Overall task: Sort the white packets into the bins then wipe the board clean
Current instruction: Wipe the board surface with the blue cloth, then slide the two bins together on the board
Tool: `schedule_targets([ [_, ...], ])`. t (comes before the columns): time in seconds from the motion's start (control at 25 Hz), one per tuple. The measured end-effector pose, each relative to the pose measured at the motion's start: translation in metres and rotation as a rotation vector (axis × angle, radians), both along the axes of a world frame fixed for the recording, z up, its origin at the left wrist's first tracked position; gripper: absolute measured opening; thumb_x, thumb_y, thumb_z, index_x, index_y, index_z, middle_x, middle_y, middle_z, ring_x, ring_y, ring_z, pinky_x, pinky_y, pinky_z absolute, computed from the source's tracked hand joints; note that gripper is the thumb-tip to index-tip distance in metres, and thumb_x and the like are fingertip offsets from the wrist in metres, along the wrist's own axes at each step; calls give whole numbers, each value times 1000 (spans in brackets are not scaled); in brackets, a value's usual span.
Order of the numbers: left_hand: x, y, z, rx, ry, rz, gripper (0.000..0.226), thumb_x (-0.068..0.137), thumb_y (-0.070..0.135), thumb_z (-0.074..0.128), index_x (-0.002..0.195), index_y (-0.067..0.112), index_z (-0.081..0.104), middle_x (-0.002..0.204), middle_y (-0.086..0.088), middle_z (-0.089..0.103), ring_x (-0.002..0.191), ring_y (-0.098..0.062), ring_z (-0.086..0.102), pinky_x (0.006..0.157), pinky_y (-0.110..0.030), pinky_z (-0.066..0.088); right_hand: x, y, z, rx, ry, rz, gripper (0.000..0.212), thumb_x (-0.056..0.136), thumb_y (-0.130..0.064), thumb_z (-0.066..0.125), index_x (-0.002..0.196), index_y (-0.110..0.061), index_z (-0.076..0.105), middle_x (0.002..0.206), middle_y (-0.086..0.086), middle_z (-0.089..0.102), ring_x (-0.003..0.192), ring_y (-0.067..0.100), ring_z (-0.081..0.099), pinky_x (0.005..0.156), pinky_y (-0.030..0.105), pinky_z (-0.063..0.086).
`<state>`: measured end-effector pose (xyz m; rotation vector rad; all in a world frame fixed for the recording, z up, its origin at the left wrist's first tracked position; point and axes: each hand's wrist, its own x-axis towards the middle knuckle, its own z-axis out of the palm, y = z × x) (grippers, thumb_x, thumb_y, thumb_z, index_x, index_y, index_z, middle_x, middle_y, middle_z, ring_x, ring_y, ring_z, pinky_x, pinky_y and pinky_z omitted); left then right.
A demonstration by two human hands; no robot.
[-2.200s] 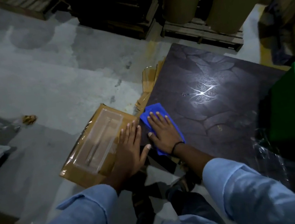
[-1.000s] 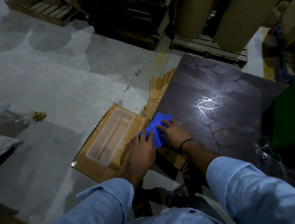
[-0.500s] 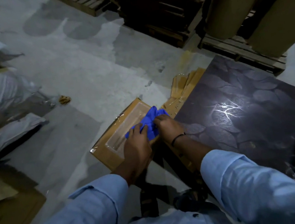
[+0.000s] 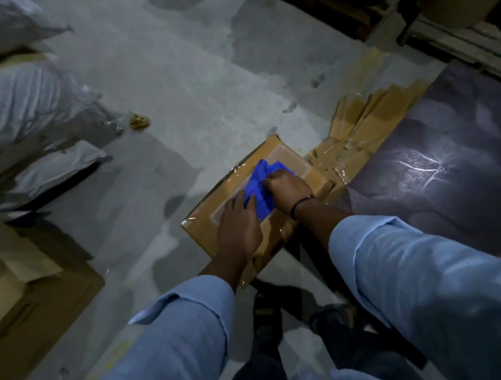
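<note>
Open concrete floor (image 4: 188, 79) lies left of the dark board (image 4: 452, 168); both left hand (image 4: 238, 223) and right hand (image 4: 287, 184) clutch the bunched blue cloth (image 4: 258, 185) over a box (image 4: 232, 205).

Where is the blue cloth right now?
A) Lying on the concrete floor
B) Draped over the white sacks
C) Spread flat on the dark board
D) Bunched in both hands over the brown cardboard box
D: the blue cloth is crumpled between the left hand and right hand, above the brown cardboard box, beside the dark board, not on it.
</note>
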<state>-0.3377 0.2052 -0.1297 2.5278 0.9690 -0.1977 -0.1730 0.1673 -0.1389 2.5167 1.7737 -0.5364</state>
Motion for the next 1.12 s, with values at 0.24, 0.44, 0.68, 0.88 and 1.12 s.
schedule_targets([
  [0.24, 1, 1, -28, -17, 58, -99, 49, 102, 37, 43, 141, 9, 50, 146, -15, 50, 139, -36, 42, 115, -46, 35, 4, 10, -33, -119, -104, -5, 27, 94, -16, 47, 112, -12, 66, 116, 10, 65, 117, 35, 52, 91, 44, 49],
  [0.44, -1, -3, -28, 3, 93, -127, 56, 106, 45, 34, 149, 11, 42, 155, -15, 43, 147, -37, 31, 121, -48, 27, 4, 2, -29, -116, -89, 14, 30, 91, -24, 51, 115, -17, 66, 120, 8, 64, 122, 35, 46, 97, 44, 44],
  [0.68, 23, 2, 19, 71, -45, -188, 60, 104, 43, 37, 153, 8, 40, 162, -21, 30, 145, -41, 34, 120, -50, 26, 18, -28, 28, -7, -106, -31, 47, 84, -37, 59, 127, -20, 59, 123, 8, 61, 119, 32, 46, 95, 41, 43],
  [0.88, 74, -3, 76, 183, -151, -300, 63, 100, 48, 30, 151, 13, 42, 163, -16, 31, 146, -36, 36, 119, -46, 29, 48, -72, 92, 66, -231, -148, 45, 85, -27, 57, 129, -18, 57, 121, 10, 63, 118, 33, 48, 90, 44, 46],
  [1.12, 139, -49, 117, 202, -296, -505, 56, 100, 42, 44, 149, 14, 46, 160, -17, 36, 140, -37, 44, 115, -48, 34, 75, -159, 147, 219, -326, -396, 48, 81, -32, 49, 124, -13, 61, 114, 13, 65, 111, 37, 53, 82, 46, 50],
])
